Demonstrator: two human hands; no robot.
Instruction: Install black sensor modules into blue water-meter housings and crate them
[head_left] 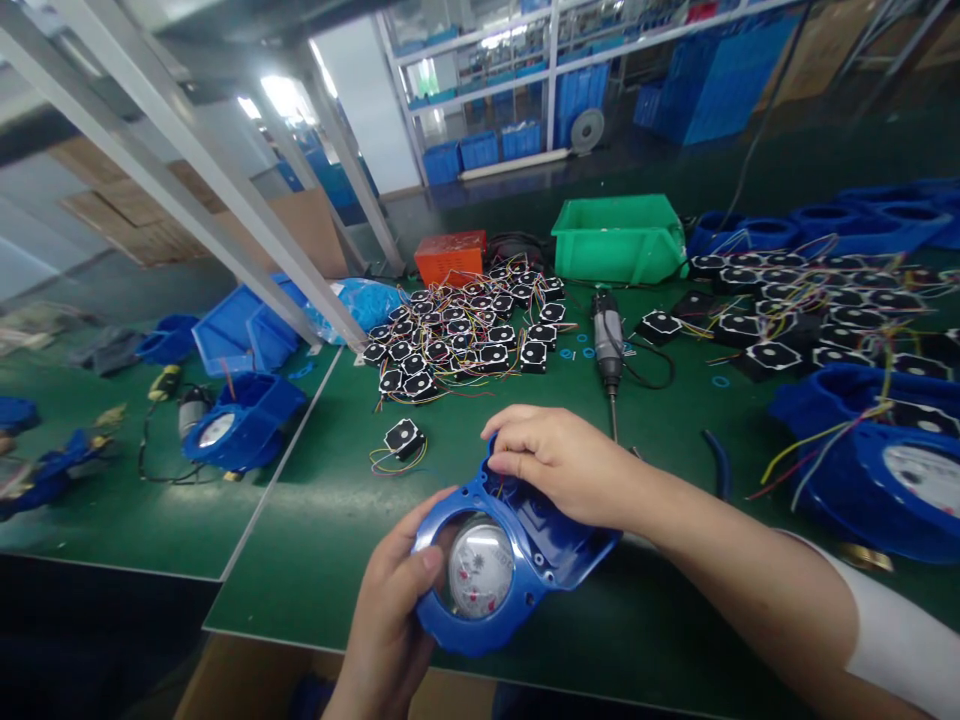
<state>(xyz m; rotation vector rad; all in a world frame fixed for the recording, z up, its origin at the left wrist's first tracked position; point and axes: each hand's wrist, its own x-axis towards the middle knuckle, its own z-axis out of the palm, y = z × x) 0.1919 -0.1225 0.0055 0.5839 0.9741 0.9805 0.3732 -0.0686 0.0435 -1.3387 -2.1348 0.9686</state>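
Note:
My left hand (397,590) is wrapped around the left side of a blue water meter housing (521,600), thumb on its rim. The housing is tilted toward me above the bench. Its round window shows a white dial (480,565) with red marks. My right hand (551,455) reaches across to the housing's upper corner, with thumb and fingers pinched there. Whatever lies between those fingertips is hidden; a bit of blue shows beside them. Beneath the right hand is the housing's open hollow. A black wired module (403,438) lies on the bench just beyond the housing.
On the green bench (322,530) lie a pile of black wired modules (457,330), an electric screwdriver (609,340), a green bin (621,240) and an orange box (450,258). Another blue meter (847,450) stands right, one more (240,425) left. Metal posts (217,190) slant at the left.

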